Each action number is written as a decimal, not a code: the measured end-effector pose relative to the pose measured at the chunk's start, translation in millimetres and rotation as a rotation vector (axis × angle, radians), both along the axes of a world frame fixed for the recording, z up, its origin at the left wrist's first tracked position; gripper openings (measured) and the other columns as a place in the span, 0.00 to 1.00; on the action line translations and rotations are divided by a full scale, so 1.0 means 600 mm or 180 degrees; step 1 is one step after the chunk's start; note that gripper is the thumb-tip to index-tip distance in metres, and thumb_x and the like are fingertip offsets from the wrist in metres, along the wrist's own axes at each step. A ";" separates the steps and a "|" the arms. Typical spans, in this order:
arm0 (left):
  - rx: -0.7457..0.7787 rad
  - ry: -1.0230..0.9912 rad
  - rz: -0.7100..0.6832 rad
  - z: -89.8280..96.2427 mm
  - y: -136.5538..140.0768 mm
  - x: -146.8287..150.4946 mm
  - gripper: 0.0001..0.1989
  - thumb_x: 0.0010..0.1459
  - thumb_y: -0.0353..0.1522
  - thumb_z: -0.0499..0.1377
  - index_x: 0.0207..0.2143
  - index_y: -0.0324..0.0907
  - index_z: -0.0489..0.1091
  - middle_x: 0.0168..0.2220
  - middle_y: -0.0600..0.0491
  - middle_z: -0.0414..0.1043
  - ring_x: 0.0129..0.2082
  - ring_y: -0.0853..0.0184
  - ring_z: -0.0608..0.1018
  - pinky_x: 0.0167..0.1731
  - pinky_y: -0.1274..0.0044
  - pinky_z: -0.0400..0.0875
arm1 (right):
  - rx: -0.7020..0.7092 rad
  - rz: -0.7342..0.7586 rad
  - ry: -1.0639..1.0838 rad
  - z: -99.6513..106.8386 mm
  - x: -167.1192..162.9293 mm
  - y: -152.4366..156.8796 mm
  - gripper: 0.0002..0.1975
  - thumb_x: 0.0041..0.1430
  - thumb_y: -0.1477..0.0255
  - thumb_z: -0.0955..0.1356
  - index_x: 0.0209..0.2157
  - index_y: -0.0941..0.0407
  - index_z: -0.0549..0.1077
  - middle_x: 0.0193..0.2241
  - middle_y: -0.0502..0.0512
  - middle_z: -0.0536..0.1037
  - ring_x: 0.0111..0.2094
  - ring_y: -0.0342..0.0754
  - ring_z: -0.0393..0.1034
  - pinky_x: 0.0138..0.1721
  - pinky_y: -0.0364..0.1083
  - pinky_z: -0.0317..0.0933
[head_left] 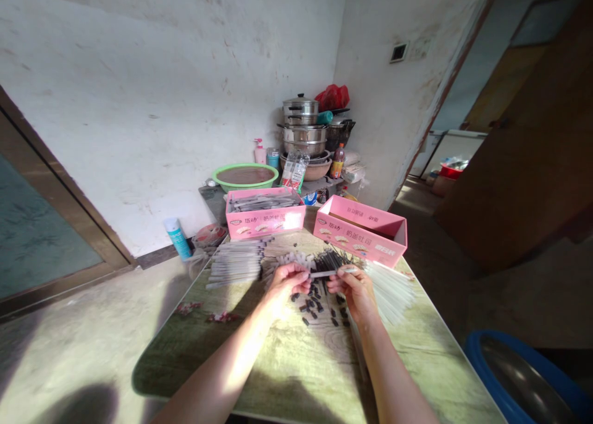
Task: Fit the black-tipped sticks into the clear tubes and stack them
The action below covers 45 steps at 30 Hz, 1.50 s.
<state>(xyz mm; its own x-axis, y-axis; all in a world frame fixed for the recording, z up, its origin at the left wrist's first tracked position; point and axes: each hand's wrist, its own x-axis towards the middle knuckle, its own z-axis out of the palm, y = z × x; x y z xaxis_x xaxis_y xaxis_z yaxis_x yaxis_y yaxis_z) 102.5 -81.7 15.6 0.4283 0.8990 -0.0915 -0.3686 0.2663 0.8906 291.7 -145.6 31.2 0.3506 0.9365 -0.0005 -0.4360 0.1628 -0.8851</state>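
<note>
My left hand (286, 283) and my right hand (356, 289) meet over the middle of the table, each pinching one end of a thin pale pen (323, 274) held level between them. Beneath and behind it lies a pile of thin black sticks like pen refills (328, 260). Small black caps (314, 303) are scattered just below the hands. Behind my left hand is a heap of short whitish pieces (296, 259). A fan of clear tubes (391, 291) lies right of my right hand, and a row of grey-white pens (236, 263) is on the left.
At the table's far edge stand a pink box (266, 226) full of pens and a second pink box (360, 235). Behind them are a green basin (245, 184), stacked steel pots (303, 136) and bottles. A blue tub (532, 374) is at lower right.
</note>
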 end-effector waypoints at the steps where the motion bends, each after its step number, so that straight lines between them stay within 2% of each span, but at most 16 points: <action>1: 0.0016 0.0008 -0.0004 0.000 0.000 0.000 0.24 0.41 0.40 0.78 0.34 0.34 0.76 0.27 0.48 0.78 0.25 0.68 0.79 0.28 0.76 0.75 | 0.0002 0.0006 -0.0006 -0.002 0.001 0.001 0.13 0.43 0.68 0.81 0.26 0.58 0.77 0.23 0.56 0.82 0.21 0.50 0.78 0.22 0.44 0.74; 10: 0.0617 0.0281 0.0100 0.009 0.000 0.001 0.23 0.38 0.41 0.78 0.32 0.36 0.76 0.25 0.52 0.77 0.24 0.68 0.78 0.30 0.74 0.76 | -0.0080 -0.0029 -0.0152 -0.008 0.003 0.002 0.17 0.43 0.64 0.82 0.26 0.58 0.76 0.21 0.57 0.81 0.17 0.48 0.75 0.19 0.43 0.71; 13: 0.0689 0.0365 0.0176 0.006 -0.001 0.003 0.22 0.42 0.42 0.76 0.35 0.39 0.77 0.29 0.51 0.78 0.27 0.66 0.79 0.29 0.75 0.77 | -0.0068 -0.0020 -0.0152 -0.010 0.004 0.003 0.17 0.44 0.63 0.81 0.26 0.58 0.76 0.22 0.56 0.82 0.17 0.48 0.75 0.19 0.43 0.71; 16: 0.0567 0.0606 0.0089 -0.002 -0.001 0.003 0.21 0.54 0.49 0.68 0.29 0.39 0.75 0.24 0.51 0.75 0.19 0.70 0.74 0.16 0.79 0.67 | -0.0050 -0.0018 -0.0132 -0.009 0.005 0.003 0.17 0.44 0.63 0.81 0.26 0.58 0.76 0.22 0.56 0.81 0.18 0.48 0.75 0.19 0.43 0.72; 19: 0.0563 0.0772 -0.0070 -0.007 0.001 0.001 0.23 0.58 0.49 0.65 0.24 0.39 0.73 0.19 0.53 0.71 0.13 0.74 0.68 0.11 0.81 0.56 | -0.0062 -0.0034 -0.0136 -0.006 0.003 0.003 0.17 0.43 0.63 0.82 0.25 0.58 0.75 0.21 0.56 0.81 0.18 0.48 0.75 0.19 0.43 0.72; 21: 0.0606 0.0754 -0.0152 -0.005 0.002 0.000 0.21 0.55 0.47 0.68 0.24 0.39 0.73 0.19 0.54 0.71 0.14 0.75 0.68 0.12 0.82 0.56 | -0.0079 -0.0042 -0.0144 -0.003 0.002 0.002 0.17 0.43 0.63 0.82 0.24 0.58 0.75 0.21 0.56 0.81 0.17 0.48 0.75 0.18 0.43 0.71; 24: 0.0623 0.0564 -0.0144 0.002 0.003 -0.002 0.19 0.48 0.44 0.73 0.27 0.39 0.73 0.20 0.56 0.72 0.16 0.74 0.70 0.17 0.81 0.64 | -0.0073 -0.0042 -0.0134 -0.002 0.001 0.001 0.17 0.42 0.63 0.82 0.25 0.58 0.75 0.21 0.56 0.81 0.17 0.48 0.75 0.18 0.43 0.71; 27: 0.0597 0.0386 0.0034 0.005 0.003 -0.001 0.24 0.40 0.43 0.77 0.34 0.38 0.75 0.24 0.56 0.74 0.20 0.72 0.74 0.21 0.80 0.71 | -0.0069 -0.0049 -0.0145 -0.002 0.002 0.001 0.17 0.42 0.63 0.82 0.25 0.58 0.75 0.21 0.56 0.81 0.17 0.48 0.75 0.18 0.43 0.71; 29: 0.0532 0.0504 0.0083 0.002 0.003 0.000 0.24 0.43 0.47 0.75 0.33 0.38 0.75 0.24 0.55 0.74 0.20 0.71 0.74 0.18 0.80 0.69 | -0.0073 -0.0054 -0.0160 -0.003 0.002 0.001 0.17 0.43 0.63 0.81 0.25 0.58 0.75 0.21 0.56 0.81 0.17 0.47 0.75 0.19 0.43 0.71; 31: 0.0476 0.0741 0.0027 -0.002 0.004 0.001 0.24 0.50 0.52 0.69 0.28 0.39 0.74 0.22 0.54 0.73 0.16 0.72 0.71 0.13 0.81 0.63 | -0.0071 -0.0046 -0.0170 -0.003 0.003 0.001 0.18 0.43 0.63 0.82 0.26 0.58 0.75 0.21 0.56 0.81 0.17 0.48 0.75 0.19 0.43 0.71; 34: 0.0530 0.0871 -0.0112 -0.006 0.004 0.002 0.24 0.51 0.52 0.69 0.24 0.39 0.72 0.19 0.55 0.70 0.13 0.75 0.67 0.11 0.83 0.56 | -0.0083 -0.0041 -0.0184 -0.001 0.002 0.001 0.18 0.42 0.62 0.82 0.26 0.58 0.76 0.21 0.56 0.81 0.17 0.47 0.75 0.19 0.43 0.71; 37: 0.0646 0.0570 -0.0077 -0.002 0.005 0.001 0.23 0.43 0.46 0.75 0.30 0.39 0.74 0.21 0.56 0.72 0.16 0.74 0.71 0.16 0.82 0.65 | -0.0097 -0.0038 -0.0204 0.000 0.001 0.000 0.18 0.42 0.62 0.82 0.25 0.58 0.75 0.21 0.56 0.81 0.17 0.47 0.74 0.19 0.43 0.71; 39: 0.0660 0.0407 0.0045 0.001 0.005 0.001 0.27 0.39 0.44 0.77 0.37 0.39 0.75 0.26 0.55 0.75 0.20 0.72 0.74 0.20 0.80 0.70 | -0.0094 -0.0045 -0.0209 0.000 0.001 0.000 0.18 0.42 0.62 0.82 0.25 0.58 0.75 0.21 0.56 0.81 0.17 0.47 0.74 0.19 0.43 0.71; 41: 0.0596 0.0518 0.0110 0.002 0.005 0.000 0.27 0.43 0.48 0.74 0.37 0.39 0.74 0.27 0.54 0.75 0.20 0.71 0.75 0.18 0.80 0.69 | -0.0098 -0.0045 -0.0204 -0.001 0.002 0.001 0.18 0.42 0.62 0.82 0.25 0.58 0.75 0.21 0.56 0.81 0.17 0.47 0.74 0.19 0.43 0.70; 43: 0.0510 0.0809 0.0007 0.000 0.004 0.000 0.24 0.52 0.53 0.68 0.31 0.39 0.74 0.23 0.54 0.73 0.16 0.73 0.71 0.13 0.81 0.62 | -0.0110 -0.0022 -0.0197 -0.003 0.003 0.002 0.19 0.42 0.61 0.82 0.26 0.58 0.75 0.21 0.55 0.81 0.17 0.47 0.74 0.19 0.43 0.70; 45: 0.0499 0.1009 -0.0166 -0.003 0.003 0.001 0.25 0.55 0.53 0.64 0.26 0.39 0.73 0.20 0.55 0.70 0.13 0.75 0.67 0.10 0.82 0.56 | -0.0130 -0.0009 -0.0195 -0.006 0.005 0.002 0.19 0.42 0.62 0.82 0.26 0.58 0.75 0.21 0.56 0.81 0.17 0.47 0.74 0.19 0.43 0.70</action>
<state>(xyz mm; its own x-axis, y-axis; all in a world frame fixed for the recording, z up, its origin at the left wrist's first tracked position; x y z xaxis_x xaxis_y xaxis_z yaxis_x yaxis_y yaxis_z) 102.9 -79.9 14.0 0.4463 0.8904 -0.0899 -0.0568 0.1284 0.9901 294.4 -144.2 27.7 0.3538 0.9352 -0.0172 -0.3804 0.1271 -0.9160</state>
